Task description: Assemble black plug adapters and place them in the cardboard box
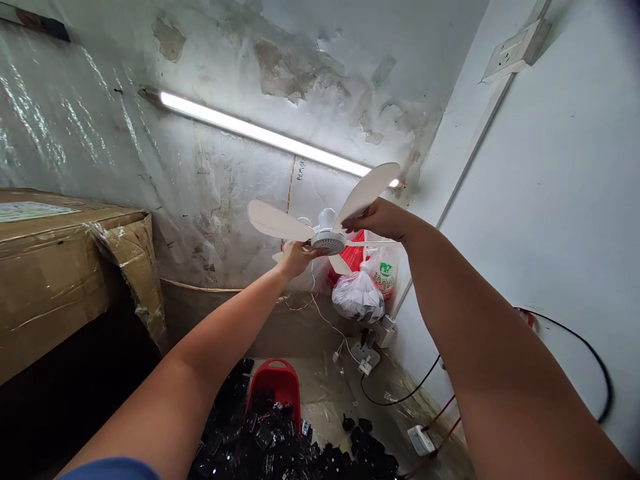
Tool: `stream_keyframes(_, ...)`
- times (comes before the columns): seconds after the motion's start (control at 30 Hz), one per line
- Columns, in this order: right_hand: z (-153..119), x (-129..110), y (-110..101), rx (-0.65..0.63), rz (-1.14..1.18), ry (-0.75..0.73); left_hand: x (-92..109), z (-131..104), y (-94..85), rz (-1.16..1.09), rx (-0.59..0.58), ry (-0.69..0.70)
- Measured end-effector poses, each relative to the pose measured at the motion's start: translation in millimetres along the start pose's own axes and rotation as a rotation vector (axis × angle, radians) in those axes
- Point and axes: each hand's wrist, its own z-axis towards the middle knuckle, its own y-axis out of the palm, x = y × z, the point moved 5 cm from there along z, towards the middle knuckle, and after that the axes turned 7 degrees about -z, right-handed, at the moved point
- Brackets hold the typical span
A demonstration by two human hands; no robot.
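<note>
A small white fan (327, 241) with several broad blades hangs in front of the far wall, a bit right of the middle. My left hand (296, 259) grips its round hub from below, the thumb along the hub's underside. My right hand (376, 219) pinches the root of the upright blade (369, 192) close to the hub. Another blade (277, 220) points out to the left above my left hand. A thin white cord (330, 323) runs down from near the fan toward a power strip.
A lit tube lamp (265, 137) crosses the wall above. Tied plastic bags (358, 297) hang behind the fan. A large cardboard box (60, 267) stands at left. Below are a red scoop (280, 377), many small black parts (280, 447), and a power strip (366, 357) with cables.
</note>
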Motion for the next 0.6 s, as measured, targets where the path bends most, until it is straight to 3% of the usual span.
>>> stream_keyframes(0.13, 8, 3, 4, -0.008, -0.049, -0.013, 0, 2, 2.5, -0.037, -0.065, 0.032)
stream_keyframes(0.4, 2, 9, 15, 0.078, -0.005, -0.042, 0, -1, 8.1, -0.040, -0.061, 0.053)
stream_keyframes(0.53, -2, 6, 10, 0.104, -0.050, 0.033, 6, 1, 4.5, 0.087, -0.025, 0.021)
stream_keyframes(0.6, -13, 1, 0, 0.199, -0.167, 0.098, 12, -2, -1.3, 0.174, 0.014, 0.005)
